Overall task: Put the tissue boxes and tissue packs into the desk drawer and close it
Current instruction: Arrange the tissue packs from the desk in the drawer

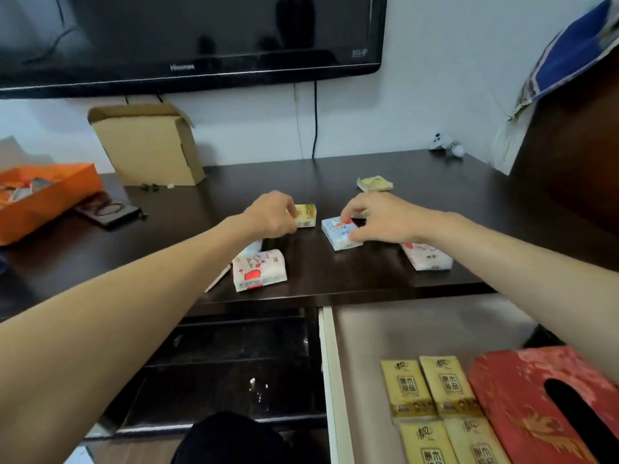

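My left hand [273, 214] is closed on a small yellow tissue pack [306, 216] on the dark desk [187, 212]. A white and blue tissue pack [336, 234] lies under the pinching fingers of my right hand [385, 217]. Loose on the desktop are a white pack with red print [259, 269], another white pack [427, 257] under my right wrist, and a yellow pack [375, 184] further back. The open drawer [402, 329] at lower right holds several yellow tissue packs [432, 386] and a red tissue box [542, 403].
A cardboard box [150, 145] stands at the back left, beside an orange box [40, 199] and a dark flat device [107, 211]. A television [187, 38] hangs on the wall above. A small white figure [449, 147] sits at the back right.
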{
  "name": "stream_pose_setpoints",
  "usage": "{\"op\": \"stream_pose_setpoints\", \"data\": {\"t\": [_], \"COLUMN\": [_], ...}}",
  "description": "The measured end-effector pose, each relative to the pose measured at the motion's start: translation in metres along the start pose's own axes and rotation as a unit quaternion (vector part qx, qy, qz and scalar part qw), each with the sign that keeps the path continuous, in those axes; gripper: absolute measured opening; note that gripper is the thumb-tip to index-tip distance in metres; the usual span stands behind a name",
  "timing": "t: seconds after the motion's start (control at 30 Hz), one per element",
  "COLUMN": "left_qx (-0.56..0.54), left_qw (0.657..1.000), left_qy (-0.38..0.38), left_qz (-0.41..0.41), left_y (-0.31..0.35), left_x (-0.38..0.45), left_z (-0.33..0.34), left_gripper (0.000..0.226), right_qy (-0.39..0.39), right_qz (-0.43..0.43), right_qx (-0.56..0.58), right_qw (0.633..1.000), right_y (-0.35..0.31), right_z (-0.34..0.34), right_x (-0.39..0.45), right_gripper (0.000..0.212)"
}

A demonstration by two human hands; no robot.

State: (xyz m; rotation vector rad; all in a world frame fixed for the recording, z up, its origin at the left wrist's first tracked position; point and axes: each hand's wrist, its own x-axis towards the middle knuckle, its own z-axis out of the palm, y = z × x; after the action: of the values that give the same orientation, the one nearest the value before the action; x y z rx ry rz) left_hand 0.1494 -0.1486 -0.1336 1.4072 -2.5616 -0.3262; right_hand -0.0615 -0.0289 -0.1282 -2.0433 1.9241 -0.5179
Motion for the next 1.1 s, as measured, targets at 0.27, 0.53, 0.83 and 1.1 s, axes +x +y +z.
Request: {"op": "stream_pose_setpoints", "data": {"t": [0.27, 0.53, 0.83, 1.1], "left_qx": [0.051, -0.019, 0.065, 0.011], "left_qw": [0.998, 0.995, 0.993, 0.995], "left_qy": [-0.016, -0.045, -0.059, -0.087], "left_qz": [0.038, 0.085, 0.081, 0.036], "left_y": [-0.008, -0.007, -0.051, -0.074], "left_x": [0.032, -0.013, -0.091, -0.075], "left_z": [0.006, -0.026, -0.036, -0.027], "left_gripper": [0.045, 0.038, 0.041, 0.037], "right_qy": [-0.021, -0.026, -0.026, -0.014], "right_qz": [-0.032, -0.038, -0.023, -0.010], "right_qx": [-0.052, -0.095, -0.075, -0.048], "right_qw": [0.998, 0.994, 0.997, 0.999], "right_y": [0.002, -0.001, -0.011, -0.014], "right_z": [0.011, 0.010, 0.020, 0.020], "right_x": [0.010, 0.016, 0.013, -0.003], "right_gripper": [0.045, 0.045, 0.041, 0.040]}}
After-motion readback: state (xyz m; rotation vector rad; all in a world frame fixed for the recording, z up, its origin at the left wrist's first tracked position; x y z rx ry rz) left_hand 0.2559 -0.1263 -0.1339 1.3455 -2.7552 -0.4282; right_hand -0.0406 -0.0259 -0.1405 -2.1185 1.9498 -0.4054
